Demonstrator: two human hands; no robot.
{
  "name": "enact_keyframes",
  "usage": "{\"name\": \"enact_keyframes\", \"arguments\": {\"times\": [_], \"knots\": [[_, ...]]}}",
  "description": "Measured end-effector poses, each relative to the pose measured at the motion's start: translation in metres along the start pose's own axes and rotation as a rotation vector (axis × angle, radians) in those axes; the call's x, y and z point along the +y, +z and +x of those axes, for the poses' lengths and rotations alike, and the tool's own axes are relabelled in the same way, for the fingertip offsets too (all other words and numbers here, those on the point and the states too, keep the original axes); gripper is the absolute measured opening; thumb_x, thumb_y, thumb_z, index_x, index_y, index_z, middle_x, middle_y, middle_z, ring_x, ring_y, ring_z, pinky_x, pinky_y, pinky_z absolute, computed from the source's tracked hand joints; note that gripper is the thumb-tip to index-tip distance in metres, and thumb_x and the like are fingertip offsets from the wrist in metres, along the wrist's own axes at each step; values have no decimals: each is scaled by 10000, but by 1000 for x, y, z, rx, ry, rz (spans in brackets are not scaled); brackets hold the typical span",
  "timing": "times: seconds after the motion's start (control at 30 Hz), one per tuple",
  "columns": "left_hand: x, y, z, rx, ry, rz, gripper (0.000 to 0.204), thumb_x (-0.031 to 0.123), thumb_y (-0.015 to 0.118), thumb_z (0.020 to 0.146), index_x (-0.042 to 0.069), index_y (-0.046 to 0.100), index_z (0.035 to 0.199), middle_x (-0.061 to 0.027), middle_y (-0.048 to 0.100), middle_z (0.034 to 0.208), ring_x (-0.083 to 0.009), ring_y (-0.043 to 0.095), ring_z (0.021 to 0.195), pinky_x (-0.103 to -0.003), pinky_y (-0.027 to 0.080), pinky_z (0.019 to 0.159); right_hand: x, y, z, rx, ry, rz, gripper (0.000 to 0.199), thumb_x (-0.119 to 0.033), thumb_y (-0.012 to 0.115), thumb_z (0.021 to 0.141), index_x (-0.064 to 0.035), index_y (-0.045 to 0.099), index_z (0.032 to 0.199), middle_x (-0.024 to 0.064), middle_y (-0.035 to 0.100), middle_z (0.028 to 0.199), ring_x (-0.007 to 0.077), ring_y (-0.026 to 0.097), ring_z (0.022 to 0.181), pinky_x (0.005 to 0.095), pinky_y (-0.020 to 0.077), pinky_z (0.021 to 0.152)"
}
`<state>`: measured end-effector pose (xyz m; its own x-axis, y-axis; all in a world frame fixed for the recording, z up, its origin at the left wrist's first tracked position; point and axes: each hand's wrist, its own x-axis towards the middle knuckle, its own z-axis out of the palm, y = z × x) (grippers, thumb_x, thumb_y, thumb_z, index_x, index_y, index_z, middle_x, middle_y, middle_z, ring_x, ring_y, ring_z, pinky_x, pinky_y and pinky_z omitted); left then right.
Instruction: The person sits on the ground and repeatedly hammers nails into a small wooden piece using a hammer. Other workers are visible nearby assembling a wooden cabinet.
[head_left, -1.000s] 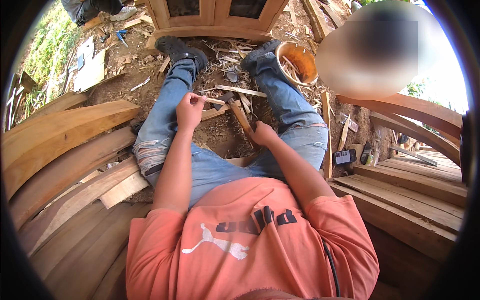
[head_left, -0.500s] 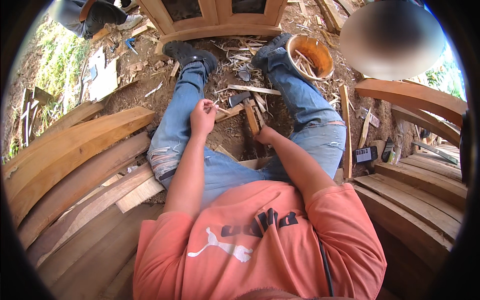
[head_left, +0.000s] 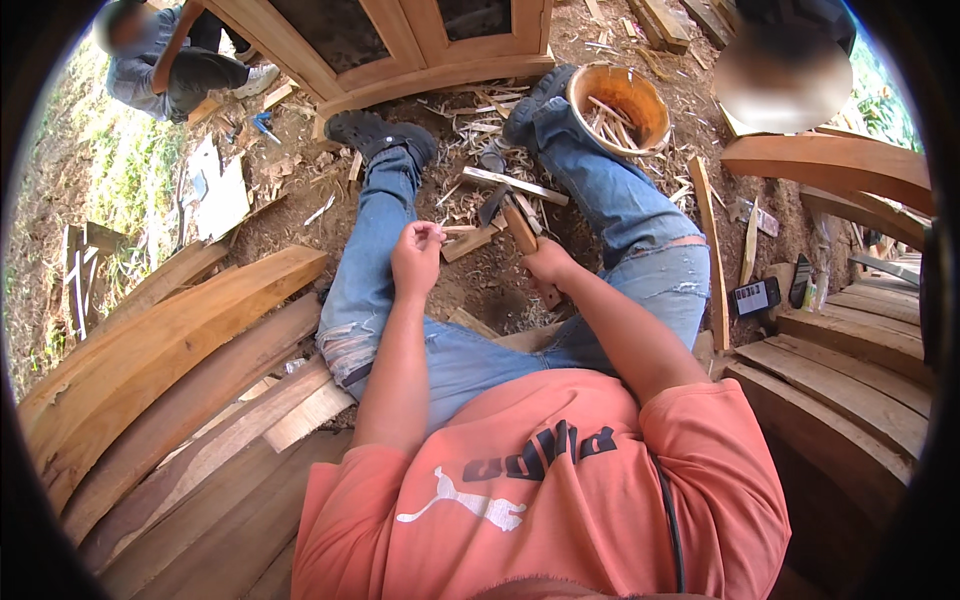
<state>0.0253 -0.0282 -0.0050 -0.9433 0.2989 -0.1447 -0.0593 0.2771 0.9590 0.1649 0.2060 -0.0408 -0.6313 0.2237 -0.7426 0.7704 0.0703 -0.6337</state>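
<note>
My right hand (head_left: 552, 264) is closed around the wooden handle (head_left: 519, 228) of a hatchet, and the handle's butt shows below my fist. The dark hatchet head (head_left: 493, 206) is low between my legs, beside a wood block (head_left: 470, 243) on the ground. My left hand (head_left: 416, 260), left of the hatchet, pinches a thin wooden stick (head_left: 457, 229) whose free end points toward the hatchet. A pale wood strip (head_left: 516, 185) lies just beyond the hatchet head.
A bucket (head_left: 655, 125) of wood sticks stands by my right foot. A panelled wooden piece (head_left: 440, 72) is ahead. Curved timbers (head_left: 190, 320) lie left, stacked boards (head_left: 840, 375) right. A phone (head_left: 755, 297) rests at right. Other people (head_left: 190, 75) are at far left and far right.
The hatchet has turned and shifted slightly, and more of its handle butt shows below my right hand. The stick in my left hand now lies more level. My view has shifted a little.
</note>
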Motion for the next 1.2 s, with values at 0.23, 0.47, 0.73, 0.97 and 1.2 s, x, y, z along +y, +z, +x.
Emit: {"name": "enact_keyframes", "arguments": {"times": [0.23, 0.47, 0.73, 0.97, 1.2], "knots": [[-3, 5, 3, -64, -23, 179, 185, 137, 703, 1084, -21, 669, 1176, -89, 793, 1040, -132, 774, 950, -260, 591, 789, -2, -16, -65, 283, -335, -370, 351, -269, 698, 1035, 11, 576, 1208, 239, 733, 938, 419, 746, 866, 512, 574, 774], [-5, 7, -1, -82, 66, 252, 158, 106, 720, 1052, -2, 691, 1164, -87, 803, 999, -156, 781, 957, -300, 599, 826, -11, -6, -107, 230, -348, -468, 390, -304, 660, 1043, 3, 547, 1254, 319, 738, 1071, 511, 710, 1038, 606, 529, 900], [-10, 7, -5, -117, 95, 456, 176, 133, 749, 992, 35, 709, 1133, -152, 805, 1040, -283, 801, 976, -400, 601, 857, -25, -5, -108, 176, -356, -532, 362, -302, 666, 1032, -16, 564, 1229, 301, 743, 1058, 501, 713, 1031, 599, 533, 883], [-6, 7, -3, -109, -55, 524, 214, 145, 763, 963, 39, 714, 1142, -148, 789, 1034, -285, 768, 960, -414, 594, 849, 1, -16, -84, 203, -273, -396, 373, -300, 694, 1017, -12, 602, 1236, 278, 750, 1038, 499, 718, 1003, 555, 550, 877], [-16, -2, 52, -61, -302, 196, 392, 174, 750, 998, -28, 640, 1316, -118, 784, 1146, -145, 703, 874, -311, 572, 764, 2, -37, -46, 48, 6, -65, 426, -310, 676, 1034, 25, 626, 1292, 291, 741, 1169, 467, 707, 1154, 517, 542, 984]]}}
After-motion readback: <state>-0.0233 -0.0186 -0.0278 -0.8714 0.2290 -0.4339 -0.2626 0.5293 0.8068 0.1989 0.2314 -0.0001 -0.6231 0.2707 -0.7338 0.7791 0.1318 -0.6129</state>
